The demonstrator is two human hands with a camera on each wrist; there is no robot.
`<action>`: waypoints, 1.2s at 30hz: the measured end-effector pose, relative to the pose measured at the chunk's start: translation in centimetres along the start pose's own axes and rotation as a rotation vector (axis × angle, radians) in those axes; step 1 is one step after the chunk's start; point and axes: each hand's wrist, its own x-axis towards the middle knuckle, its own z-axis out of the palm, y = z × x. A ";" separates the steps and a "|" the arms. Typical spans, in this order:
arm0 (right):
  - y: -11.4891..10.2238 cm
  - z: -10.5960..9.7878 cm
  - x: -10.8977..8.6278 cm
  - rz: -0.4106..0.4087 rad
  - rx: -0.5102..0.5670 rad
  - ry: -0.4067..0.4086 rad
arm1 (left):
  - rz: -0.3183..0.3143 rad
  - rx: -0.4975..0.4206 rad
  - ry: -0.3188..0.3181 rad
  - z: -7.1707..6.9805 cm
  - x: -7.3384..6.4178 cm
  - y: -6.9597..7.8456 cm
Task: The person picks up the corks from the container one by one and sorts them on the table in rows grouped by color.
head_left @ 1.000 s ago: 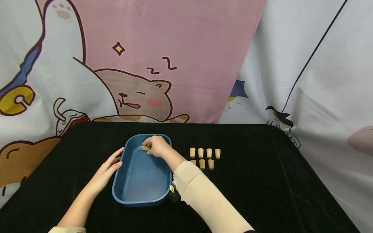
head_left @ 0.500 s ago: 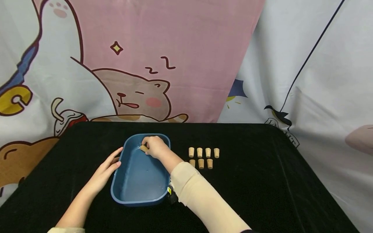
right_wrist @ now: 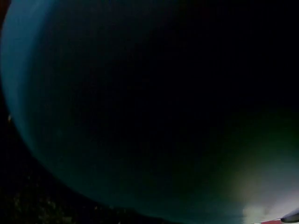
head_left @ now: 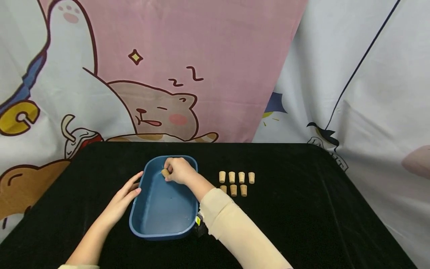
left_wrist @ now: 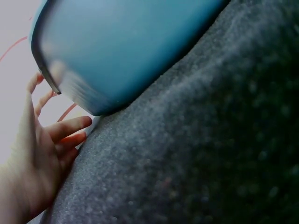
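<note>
A cork stopper (head_left: 165,173) is pinched between the thumb and fingers of my right hand (head_left: 179,171), low inside the far left part of a blue rectangular tray (head_left: 163,209). My left hand (head_left: 122,196) lies along the tray's left side, thumb and fingers extended, fingertips at the rim. In the left wrist view, this left hand (left_wrist: 44,154) spreads its fingers beside the tray's outer wall (left_wrist: 126,56). The right wrist view is mostly dark and filled by the blue tray (right_wrist: 32,116); the right hand's fingers are hidden there.
Right of the tray, several cork stoppers (head_left: 231,177) stand in two rows on the black cloth (head_left: 285,216). My right sleeve (head_left: 235,224) crosses the tray's right rim, with a small black device (head_left: 201,228) under it. A printed curtain (head_left: 228,67) hangs behind the table.
In the right fingers the cork has turned from lying sideways to pointing more end-on toward me, shifting slightly left. The left hand stays in place at the tray's rim.
</note>
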 end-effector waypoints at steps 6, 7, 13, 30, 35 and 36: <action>-0.1 -0.9 -0.8 -0.053 0.066 0.036 | -0.004 0.005 -0.012 0.0 0.0 0.1; -0.1 -1.1 -0.9 -0.064 0.073 0.042 | -0.004 0.005 -0.013 0.0 0.0 0.1; -0.1 -1.9 -1.7 -0.101 0.127 0.080 | -0.002 0.009 -0.012 0.0 0.0 0.2; -0.5 -5.2 -6.7 -0.215 0.233 0.239 | 0.007 0.011 -0.016 0.0 0.0 0.2; -0.2 -6.0 -8.8 -0.239 0.235 0.281 | 0.018 0.007 -0.020 -0.1 -0.1 0.2; -0.1 -6.1 -9.2 -0.240 0.237 0.288 | 0.019 0.005 -0.020 -0.2 -0.1 0.2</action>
